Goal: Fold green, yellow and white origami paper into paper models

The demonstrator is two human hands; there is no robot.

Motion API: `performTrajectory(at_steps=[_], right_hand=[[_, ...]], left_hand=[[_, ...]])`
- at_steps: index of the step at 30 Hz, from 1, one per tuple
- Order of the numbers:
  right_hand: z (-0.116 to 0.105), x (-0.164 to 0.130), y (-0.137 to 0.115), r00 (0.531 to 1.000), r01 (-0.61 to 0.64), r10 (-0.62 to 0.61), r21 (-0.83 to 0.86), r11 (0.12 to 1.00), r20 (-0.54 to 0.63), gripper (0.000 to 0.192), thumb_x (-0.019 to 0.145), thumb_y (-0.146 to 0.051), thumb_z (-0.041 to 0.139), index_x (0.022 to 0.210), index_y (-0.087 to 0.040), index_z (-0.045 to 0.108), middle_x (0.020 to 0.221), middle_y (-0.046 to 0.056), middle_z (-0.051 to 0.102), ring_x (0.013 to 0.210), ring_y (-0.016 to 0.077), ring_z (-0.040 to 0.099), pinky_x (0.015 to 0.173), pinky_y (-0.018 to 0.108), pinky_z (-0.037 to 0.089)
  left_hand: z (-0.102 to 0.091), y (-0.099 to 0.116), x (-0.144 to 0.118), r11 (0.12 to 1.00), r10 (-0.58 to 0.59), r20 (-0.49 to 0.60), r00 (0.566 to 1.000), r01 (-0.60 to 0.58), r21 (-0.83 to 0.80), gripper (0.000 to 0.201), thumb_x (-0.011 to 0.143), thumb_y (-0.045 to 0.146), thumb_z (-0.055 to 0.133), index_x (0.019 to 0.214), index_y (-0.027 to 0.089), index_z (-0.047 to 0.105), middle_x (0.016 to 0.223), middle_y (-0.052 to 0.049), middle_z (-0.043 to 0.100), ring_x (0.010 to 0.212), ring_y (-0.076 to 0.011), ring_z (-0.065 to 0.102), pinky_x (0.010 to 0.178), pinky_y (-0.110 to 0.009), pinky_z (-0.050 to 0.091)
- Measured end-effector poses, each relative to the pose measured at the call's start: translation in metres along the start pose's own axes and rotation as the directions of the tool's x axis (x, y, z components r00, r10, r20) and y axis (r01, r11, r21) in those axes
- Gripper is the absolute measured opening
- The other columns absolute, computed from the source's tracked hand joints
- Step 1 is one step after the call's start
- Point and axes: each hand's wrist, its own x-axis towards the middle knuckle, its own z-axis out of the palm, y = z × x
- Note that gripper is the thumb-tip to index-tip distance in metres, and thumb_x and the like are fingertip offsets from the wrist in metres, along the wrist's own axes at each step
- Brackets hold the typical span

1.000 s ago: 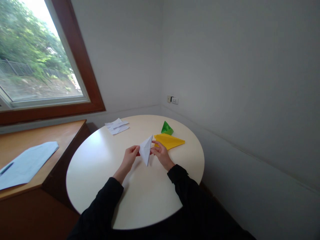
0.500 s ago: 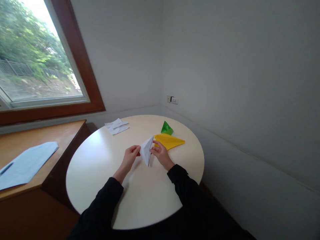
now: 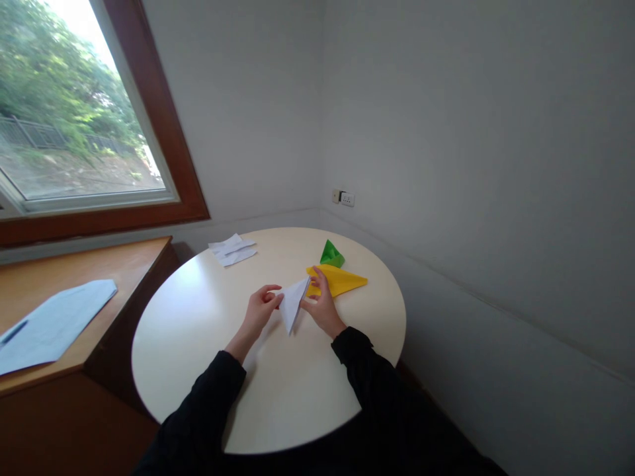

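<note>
A piece of folded white paper [image 3: 292, 303], roughly a triangle with one point toward me, is held just over the round table. My left hand [image 3: 260, 309] pinches its left corner between thumb and fingers. At the paper's right edge is my right hand [image 3: 323, 307], its fingertips at the upper right corner and its thumb lower on the edge. Behind the right hand lies a yellow folded paper [image 3: 340, 280], partly covered by the fingers. A green folded paper boat [image 3: 331, 254] stands just beyond the yellow one.
Several white paper pieces [image 3: 232, 250] lie at the far left of the white round table [image 3: 183, 344]. A wooden desk [image 3: 133, 261] on the left bears a pale sheet [image 3: 64, 324] and a pen [image 3: 14, 332]. Walls close in behind and on the right.
The white paper has turned, its upper corner swinging to the right and its broad face now toward me. My right fingers have moved up along its edge; the left hand stays nearly in place.
</note>
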Motion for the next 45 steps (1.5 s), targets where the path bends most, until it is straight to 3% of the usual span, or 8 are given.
performTrajectory(at_steps=[3,8,15,24,27,32,37,45], right_hand=[[-0.003,-0.003,-0.004,0.983,0.179,-0.186,-0.253,0.951,-0.002,0.074,0.065,-0.021,0.07,0.132,-0.029,0.04,0.13,0.009,0.04,0.123,0.0272,0.036,0.095,0.043,0.04],[-0.002,-0.008,-0.008,0.903,0.429,-0.378,-0.479,0.766,0.204,0.027,0.073,-0.014,0.063,0.094,-0.031,0.07,0.131,0.004,0.041,0.125,0.0271,0.035,0.103,0.044,0.026],[0.001,-0.014,-0.01,0.811,0.584,-0.412,-0.531,0.614,0.415,0.027,0.075,-0.01,0.058,0.089,-0.03,0.071,0.126,0.004,0.052,0.122,0.0248,0.038,0.098,0.044,0.023],[0.001,-0.012,-0.011,0.858,0.512,-0.37,-0.655,0.555,0.358,0.033,0.076,-0.007,0.055,0.095,-0.03,0.07,0.119,0.005,0.056,0.115,0.0231,0.043,0.096,0.042,0.021],[0.0,-0.011,-0.011,0.863,0.501,-0.37,-0.664,0.554,0.343,0.034,0.076,-0.006,0.055,0.096,-0.03,0.069,0.119,0.006,0.056,0.113,0.0227,0.044,0.094,0.04,0.023],[0.0,-0.01,-0.007,0.873,0.486,-0.357,-0.667,0.565,0.333,0.03,0.076,-0.008,0.058,0.094,-0.028,0.07,0.119,0.007,0.056,0.112,0.0237,0.045,0.092,0.04,0.026],[0.001,-0.009,-0.006,0.871,0.49,-0.337,-0.657,0.573,0.356,0.033,0.076,-0.005,0.053,0.096,-0.025,0.07,0.12,0.009,0.055,0.112,0.0235,0.047,0.092,0.039,0.029],[0.0,-0.01,-0.007,0.877,0.48,-0.313,-0.659,0.58,0.364,0.035,0.077,-0.005,0.049,0.102,-0.021,0.067,0.123,0.012,0.055,0.113,0.0242,0.049,0.093,0.041,0.036]], left_hand=[[0.0,0.0,0.0,0.999,0.028,-0.008,1.0,-0.027,0.038,0.031,0.064,0.035,0.066,0.085,0.012,0.063,0.051,0.004,0.052,0.053,-0.0117,0.052,0.057,-0.026,0.044],[-0.001,-0.003,0.001,0.998,0.045,-0.014,0.999,-0.044,0.05,0.028,0.065,0.033,0.065,0.083,0.012,0.063,0.057,0.002,0.055,0.054,-0.0113,0.052,0.054,-0.024,0.041],[-0.001,-0.005,0.0,0.993,-0.063,-0.005,0.998,0.062,-0.1,0.041,0.063,0.032,0.068,0.097,0.012,0.061,0.061,0.001,0.06,0.057,-0.0115,0.054,0.056,-0.024,0.042],[0.002,0.006,-0.005,0.945,-0.171,0.232,0.957,0.226,-0.236,0.025,0.065,0.026,0.069,0.084,0.01,0.067,0.081,-0.007,0.066,0.071,-0.0122,0.058,0.067,-0.024,0.046],[0.003,0.008,-0.009,0.919,-0.227,0.337,0.914,0.315,-0.236,0.036,0.07,0.024,0.066,0.104,0.014,0.062,0.085,-0.007,0.066,0.071,-0.0135,0.061,0.068,-0.027,0.048],[0.005,0.009,-0.012,0.869,-0.334,0.431,0.838,0.451,-0.203,0.065,0.078,0.017,0.056,0.138,0.019,0.028,0.08,-0.007,0.067,0.066,-0.0169,0.064,0.067,-0.034,0.051],[0.006,0.003,-0.009,0.914,-0.316,0.345,0.884,0.381,-0.137,0.06,0.077,0.016,0.053,0.134,0.015,0.036,0.06,0.001,0.059,0.047,-0.0091,0.053,0.051,-0.021,0.042],[-0.001,-0.003,-0.005,0.981,-0.189,0.227,0.955,0.177,0.075,0.05,0.072,0.022,0.053,0.12,0.012,0.052,0.053,0.004,0.051,0.042,-0.0071,0.042,0.045,-0.02,0.033]])
